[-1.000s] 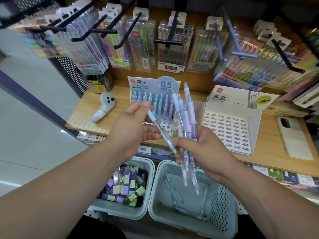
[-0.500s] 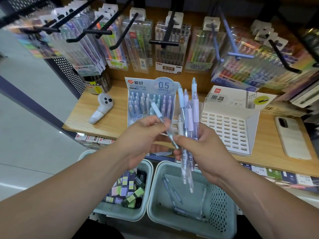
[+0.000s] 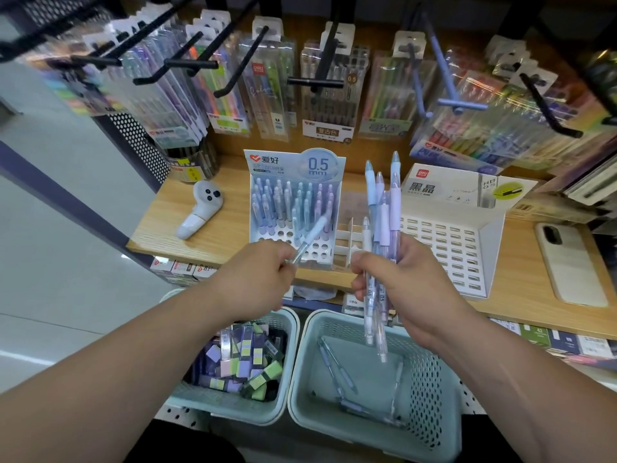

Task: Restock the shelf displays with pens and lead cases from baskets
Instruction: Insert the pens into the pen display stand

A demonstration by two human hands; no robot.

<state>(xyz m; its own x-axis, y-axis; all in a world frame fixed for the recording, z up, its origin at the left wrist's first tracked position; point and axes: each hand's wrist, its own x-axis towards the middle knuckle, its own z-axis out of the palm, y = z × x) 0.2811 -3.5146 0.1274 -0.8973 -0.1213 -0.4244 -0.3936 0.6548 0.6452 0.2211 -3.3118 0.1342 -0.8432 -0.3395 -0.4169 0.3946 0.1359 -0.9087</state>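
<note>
A person's two bare forearms reach toward a light wooden shelf (image 3: 217,225) in a stationery shop.

The left hand (image 3: 257,279) pinches the lower end of a single clear-barrelled pen with a pale blue grip (image 3: 310,238). The pen slants up and to the right across the front of a white cardboard pen display box headed "0.5 mm" (image 3: 293,165). The box's back rows are full of blue and lilac pens, and its front rows show open round holes. Whether the pen touches the box cannot be told.

The right hand (image 3: 400,282) has its fingers curled round an upright bundle of clear pens with blue, lilac and white grips (image 3: 380,212). Their lower ends hang above a pale green perforated plastic basket (image 3: 303,362) holding a few loose clear pens (image 3: 334,365).

Just to its left, a second pale green basket (image 3: 287,329) holds a heap of small purple, green and black lead cases (image 3: 243,355).

On the shelf to the right of the pen box stands a white slotted lead case display with black lettering (image 3: 450,242). A cream-coloured phone (image 3: 571,262) lies at the far right and a white handheld controller (image 3: 200,212) at the left. Clear packs of coloured pens (image 3: 327,95) hang on black hooks behind.
</note>
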